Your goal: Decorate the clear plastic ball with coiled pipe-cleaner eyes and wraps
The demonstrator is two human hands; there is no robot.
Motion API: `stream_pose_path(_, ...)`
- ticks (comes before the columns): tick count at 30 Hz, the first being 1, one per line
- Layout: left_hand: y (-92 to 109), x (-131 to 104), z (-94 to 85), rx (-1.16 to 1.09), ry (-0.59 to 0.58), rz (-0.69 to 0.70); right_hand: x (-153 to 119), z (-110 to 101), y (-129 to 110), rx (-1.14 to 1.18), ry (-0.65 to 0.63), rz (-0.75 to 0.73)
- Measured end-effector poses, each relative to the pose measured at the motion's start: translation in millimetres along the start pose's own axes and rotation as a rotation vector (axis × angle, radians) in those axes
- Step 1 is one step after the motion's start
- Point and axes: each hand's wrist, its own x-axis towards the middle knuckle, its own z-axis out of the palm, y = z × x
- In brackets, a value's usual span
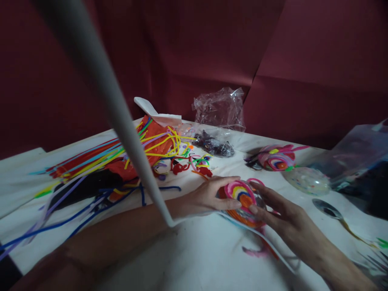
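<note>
Cupping a clear ball (245, 200) ringed with pipe cleaners, the left hand (210, 194) and right hand (283, 214) hold its opposite sides over the white table (176, 258); behind sits a crumpled clear bag (220, 109).

The bare left forearm (115, 230) enters from the near left corner and reaches long and low across to the right, its wrist (186, 204) fairly straight. The left hand (212, 192) curves in a grip, one finger stretched right on the far side and the thumb (233, 204) on the near side. The right forearm (327, 254) slants in from the near right; the right hand (281, 212) faces the left, its fingers bent and parted, their tips pointing left.
</note>
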Motion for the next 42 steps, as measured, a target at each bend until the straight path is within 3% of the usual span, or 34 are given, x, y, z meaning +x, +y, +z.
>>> stream_pose_path(4, -1, 2, 2.8, -0.002, 0.042, 0.008, 0, -3, 4, -0.011, -0.008, -0.041)
stream_pose_path(8, -5, 3, 7.3, -0.02, 0.084, 0.023, -3, -4, 3, -0.255, 0.018, -0.22)
stream_pose_path(11, -6, 2, 7.1, -0.049, 0.08, 0.01, 0, -5, -1, -0.363, -0.061, -0.311)
stream_pose_path(19, -4, -3, 2.4, -0.068, 0.036, -0.052, 1, -3, 4, -0.386, -0.058, -0.333)
stream_pose_path(32, 12, -2, -2.5, 0.015, -0.016, -0.042, -10, 15, 5, -0.476, 0.119, -0.338)
stream_pose_path(42, 3, 1, 1.0, -0.084, -0.018, -0.079, -3, 4, 0, -0.561, 0.029, -0.446)
